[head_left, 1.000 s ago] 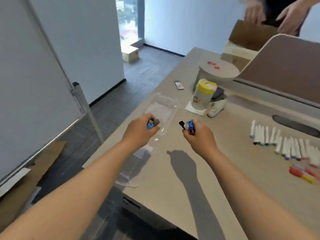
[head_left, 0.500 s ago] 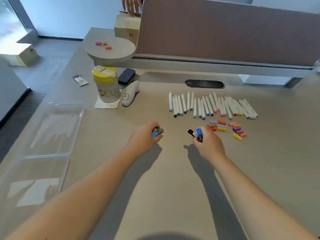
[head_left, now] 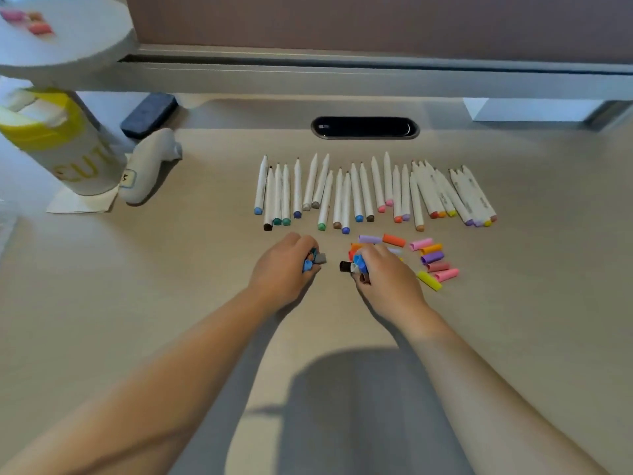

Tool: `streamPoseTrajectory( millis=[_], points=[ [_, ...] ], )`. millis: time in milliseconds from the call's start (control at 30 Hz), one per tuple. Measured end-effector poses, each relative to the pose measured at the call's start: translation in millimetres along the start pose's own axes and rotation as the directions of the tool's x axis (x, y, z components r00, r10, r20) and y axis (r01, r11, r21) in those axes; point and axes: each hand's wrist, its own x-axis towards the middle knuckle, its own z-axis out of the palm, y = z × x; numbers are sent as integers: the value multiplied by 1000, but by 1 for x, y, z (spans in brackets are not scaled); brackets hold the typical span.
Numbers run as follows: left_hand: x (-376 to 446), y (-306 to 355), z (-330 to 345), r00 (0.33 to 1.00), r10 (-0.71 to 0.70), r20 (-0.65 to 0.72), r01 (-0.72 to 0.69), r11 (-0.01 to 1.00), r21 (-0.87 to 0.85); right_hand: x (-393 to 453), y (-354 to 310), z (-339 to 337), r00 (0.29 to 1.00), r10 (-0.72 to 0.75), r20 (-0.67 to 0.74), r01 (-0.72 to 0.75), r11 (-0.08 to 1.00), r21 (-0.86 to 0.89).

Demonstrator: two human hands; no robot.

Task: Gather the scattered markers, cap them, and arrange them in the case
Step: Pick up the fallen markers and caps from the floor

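Left hand (head_left: 281, 269) clenched round a bunch of small plastic caps, blue and grey ones (head_left: 314, 261) showing. Right hand (head_left: 387, 275) grasping more: black, white, blue caps (head_left: 354, 265). Both low over the matte beige desk (head_left: 171, 286). Behind them, a row of roughly 30 slim white uncapped markers (head_left: 373, 192), colour-tipped. About 9 loose cylindrical caps (head_left: 432, 258) right of the hand, pink, purple, orange, yellow.

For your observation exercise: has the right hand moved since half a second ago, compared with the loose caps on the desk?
Yes. The right hand, gripping caps, has moved forward and rightward: it now overlaps the near-left edge of the loose caps; earlier a gap separated them.
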Motion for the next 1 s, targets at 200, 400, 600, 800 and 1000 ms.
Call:
streamPoseTrajectory(
  millis=[200, 400, 600, 800, 1000],
  points=[
    [5, -8, -1, 991, 130, 41, -132, 989, 65, -1, -1, -1, 994, -106, -29, 104, 993, -55],
    [-3, -13, -3, 985, 164, 62, -172, 970, 172, -8, -2, 5, 994, -107, -20, 105, 992, -70],
    [-12, -23, -8, 975, 176, 132, -202, 954, 221, -18, -11, 12, 999, -49, 8, 50, 998, -49],
    [-22, -38, -19, 976, 186, 117, -202, 969, 146, -28, -20, 10, 996, -19, -92, 15, 999, -48],
    [-13, -47, -38, 998, 8, -66, -11, 999, -45, -9, -27, -11, 985, -23, -172, 24, 1000, 4]
  ],
)
